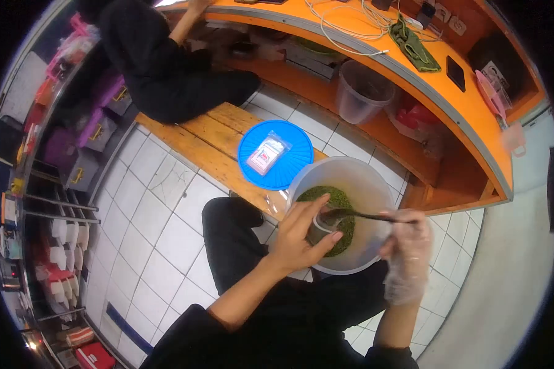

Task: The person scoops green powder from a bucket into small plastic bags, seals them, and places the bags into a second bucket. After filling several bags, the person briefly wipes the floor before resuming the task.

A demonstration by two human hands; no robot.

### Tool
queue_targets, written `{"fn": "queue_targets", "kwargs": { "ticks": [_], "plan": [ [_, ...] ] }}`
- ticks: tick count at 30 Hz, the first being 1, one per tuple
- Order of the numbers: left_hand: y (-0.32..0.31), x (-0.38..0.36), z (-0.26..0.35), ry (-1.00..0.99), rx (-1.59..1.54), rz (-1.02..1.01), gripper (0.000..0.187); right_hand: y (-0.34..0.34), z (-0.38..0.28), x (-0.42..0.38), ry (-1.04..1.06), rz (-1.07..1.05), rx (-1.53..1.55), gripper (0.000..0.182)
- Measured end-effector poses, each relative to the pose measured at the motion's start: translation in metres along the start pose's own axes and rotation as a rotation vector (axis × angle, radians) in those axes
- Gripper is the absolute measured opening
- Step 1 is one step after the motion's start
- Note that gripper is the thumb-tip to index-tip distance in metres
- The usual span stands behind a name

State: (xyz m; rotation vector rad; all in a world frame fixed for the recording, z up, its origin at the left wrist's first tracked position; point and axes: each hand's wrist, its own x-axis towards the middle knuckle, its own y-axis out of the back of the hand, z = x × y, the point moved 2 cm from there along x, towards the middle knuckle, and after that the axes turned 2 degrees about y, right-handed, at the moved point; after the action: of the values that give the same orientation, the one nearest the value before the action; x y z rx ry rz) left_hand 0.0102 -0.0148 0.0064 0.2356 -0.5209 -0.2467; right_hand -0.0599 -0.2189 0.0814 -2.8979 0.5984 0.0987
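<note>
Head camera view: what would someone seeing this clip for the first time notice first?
The white bucket of green stuff at centre draws the eye, with the left hand holding a small cup inside it and the gloved right hand holding a dark spoon. Just behind, a bright blue lid lies on the wooden bench with a small packet on it. Another person in black sits at the far end.
</note>
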Motion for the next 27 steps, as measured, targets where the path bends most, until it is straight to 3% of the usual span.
{"fn": "queue_targets", "kwargs": {
  "ticks": [2, 4, 5, 7, 8, 10, 13, 15, 16, 18, 22, 24, 25, 27],
  "plan": [
    [0.003, -0.005, 0.003, 0.04, -0.072, 0.004, 0.07, 0.024, -0.007, 0.007, 0.185, 0.131, 0.074, 0.016],
    [0.004, -0.008, 0.007, 0.081, -0.146, -0.002, 0.071, 0.033, -0.016, 0.008, 0.143, 0.084, -0.264, 0.019],
    [0.002, -0.006, 0.01, 0.037, -0.049, -0.037, 0.073, 0.031, -0.015, 0.008, 0.148, 0.089, -0.264, 0.019],
    [-0.004, -0.004, 0.011, -0.016, 0.043, -0.077, 0.075, 0.016, -0.011, 0.005, 0.254, -0.088, -0.863, 0.024],
    [-0.009, -0.004, 0.01, -0.067, 0.142, -0.092, 0.076, 0.004, -0.011, 0.001, 0.255, -0.077, -0.864, 0.024],
    [-0.017, -0.004, 0.012, -0.123, 0.235, -0.111, 0.078, -0.027, -0.013, -0.008, 0.397, -0.305, -1.012, 0.023],
    [-0.017, 0.004, 0.02, -0.134, 0.285, -0.164, 0.076, -0.038, 0.01, -0.007, 0.485, -0.264, -1.152, 0.017],
    [-0.014, 0.011, 0.032, -0.115, 0.666, -0.18, 0.083, -0.033, 0.018, 0.0, 0.482, -0.242, -1.275, 0.015],
    [-0.012, 0.006, 0.025, -0.124, 0.664, -0.181, 0.083, -0.03, 0.019, 0.003, 0.477, -0.234, -1.405, 0.013],
    [-0.007, -0.003, 0.011, -0.009, 0.413, -0.3, 0.086, -0.024, 0.02, 0.003, 0.499, -0.226, -1.385, 0.01],
    [-0.01, 0.0, 0.019, 0.008, 0.262, -0.291, 0.082, -0.02, 0.015, -0.003, 0.489, -0.271, -1.367, 0.01],
    [-0.014, -0.001, 0.015, 0.208, 0.002, -0.224, 0.056, -0.013, 0.018, -0.003, 0.495, -0.279, -1.332, 0.01],
    [-0.012, 0.002, 0.016, 0.204, 0.001, -0.227, 0.056, -0.01, 0.019, -0.003, 0.504, -0.285, -1.296, 0.01],
    [-0.007, 0.007, 0.016, 0.446, -0.089, -0.388, 0.025, -0.007, 0.016, -0.003, 0.479, -0.278, -1.266, 0.01]
  ]
}}
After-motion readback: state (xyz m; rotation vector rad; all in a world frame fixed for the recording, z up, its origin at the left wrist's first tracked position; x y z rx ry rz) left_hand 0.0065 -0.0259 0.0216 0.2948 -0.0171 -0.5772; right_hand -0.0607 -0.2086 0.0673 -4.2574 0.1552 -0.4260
